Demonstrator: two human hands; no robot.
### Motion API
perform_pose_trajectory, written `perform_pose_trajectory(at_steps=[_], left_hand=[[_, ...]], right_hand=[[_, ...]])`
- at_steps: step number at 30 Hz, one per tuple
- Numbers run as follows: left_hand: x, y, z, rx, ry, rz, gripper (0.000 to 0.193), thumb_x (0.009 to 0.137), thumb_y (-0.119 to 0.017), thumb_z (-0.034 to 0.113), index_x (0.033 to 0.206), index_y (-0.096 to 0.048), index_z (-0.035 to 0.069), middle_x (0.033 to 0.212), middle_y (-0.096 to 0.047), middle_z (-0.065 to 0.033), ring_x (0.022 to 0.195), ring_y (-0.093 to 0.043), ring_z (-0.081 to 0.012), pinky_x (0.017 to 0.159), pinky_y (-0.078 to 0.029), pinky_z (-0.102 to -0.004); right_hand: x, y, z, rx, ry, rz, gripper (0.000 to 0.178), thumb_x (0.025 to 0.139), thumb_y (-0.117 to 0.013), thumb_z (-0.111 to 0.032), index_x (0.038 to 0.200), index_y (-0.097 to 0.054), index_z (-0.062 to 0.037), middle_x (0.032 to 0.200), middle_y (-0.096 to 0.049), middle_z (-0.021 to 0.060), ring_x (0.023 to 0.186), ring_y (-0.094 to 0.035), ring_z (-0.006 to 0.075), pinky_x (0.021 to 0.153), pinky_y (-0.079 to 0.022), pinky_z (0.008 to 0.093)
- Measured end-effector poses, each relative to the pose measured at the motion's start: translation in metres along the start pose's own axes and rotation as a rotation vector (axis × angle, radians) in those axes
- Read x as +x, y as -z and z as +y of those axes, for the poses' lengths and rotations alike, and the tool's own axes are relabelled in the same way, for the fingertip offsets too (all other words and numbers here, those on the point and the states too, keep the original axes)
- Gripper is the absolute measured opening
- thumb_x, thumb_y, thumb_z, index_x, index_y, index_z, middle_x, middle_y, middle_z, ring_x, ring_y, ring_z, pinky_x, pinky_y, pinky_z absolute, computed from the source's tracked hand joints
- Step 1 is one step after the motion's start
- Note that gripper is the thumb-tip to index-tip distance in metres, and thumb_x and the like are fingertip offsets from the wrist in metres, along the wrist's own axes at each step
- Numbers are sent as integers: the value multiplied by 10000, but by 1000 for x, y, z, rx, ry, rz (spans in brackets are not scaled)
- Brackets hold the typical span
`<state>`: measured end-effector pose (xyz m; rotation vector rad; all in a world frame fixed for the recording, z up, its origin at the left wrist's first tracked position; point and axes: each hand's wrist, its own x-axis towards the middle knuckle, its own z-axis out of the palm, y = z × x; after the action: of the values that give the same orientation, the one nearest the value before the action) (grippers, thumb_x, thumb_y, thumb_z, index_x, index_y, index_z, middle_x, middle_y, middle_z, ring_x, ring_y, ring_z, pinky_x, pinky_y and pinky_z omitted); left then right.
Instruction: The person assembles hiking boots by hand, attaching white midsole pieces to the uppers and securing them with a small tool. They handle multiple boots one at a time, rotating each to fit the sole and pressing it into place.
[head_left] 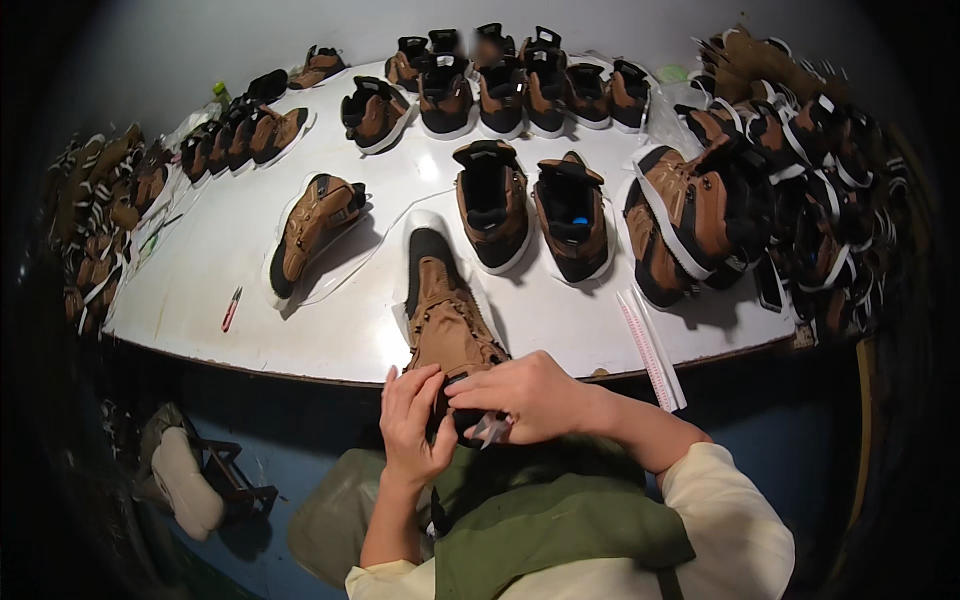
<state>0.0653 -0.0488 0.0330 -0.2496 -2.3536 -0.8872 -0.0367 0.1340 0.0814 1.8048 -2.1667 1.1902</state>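
Observation:
A brown and black boot with a white sole edge lies with its toe pointing away from me, over the table's front edge. My left hand grips the left side of its collar, thumb and fingers closing toward each other. From the right, my right hand bends over the same collar with its fingertips on the black part. A small, pale, see-through piece shows under my right palm; what it is I cannot make out. The fingertips partly hide the boot's opening.
On the white table, a single boot lies tilted at left, near red snips. Two upright boots stand ahead, more in a back row. Stacked boots and a ruler lie at right. A stool is below left.

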Motion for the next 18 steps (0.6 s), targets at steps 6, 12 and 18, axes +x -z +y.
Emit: perform_pose_trajectory(at_steps=[6,12,18], left_hand=[[10,1,22,272,0,-85,690,648,-697,153,1294,-507,-1,1289,-518,-191,1125,-528,-357,985,-391,-489],[-9,-10,6,281,-29,58,609,612,-593,13,1220,-574,-11,1216,-570,-195,1005,-555,-378,871,-458,-445],[-48,-21,-3,-107,36,414,413,808,-589,41,1214,-567,-31,1209,-588,-232,1044,-573,-364,921,-451,-432]], right_hand=[[5,-9,11,384,-167,118,101,825,-660,-71,924,-670,-53,747,-640,74,664,-637,207,593,-497,306],[-2,-26,43,715,-611,691,299,1014,-496,-231,955,-688,-9,771,-623,-28,549,-354,20,524,-301,199],[-11,-47,80,479,-895,217,461,875,-698,-358,1129,-642,22,954,-690,119,837,-636,160,790,-500,290]])
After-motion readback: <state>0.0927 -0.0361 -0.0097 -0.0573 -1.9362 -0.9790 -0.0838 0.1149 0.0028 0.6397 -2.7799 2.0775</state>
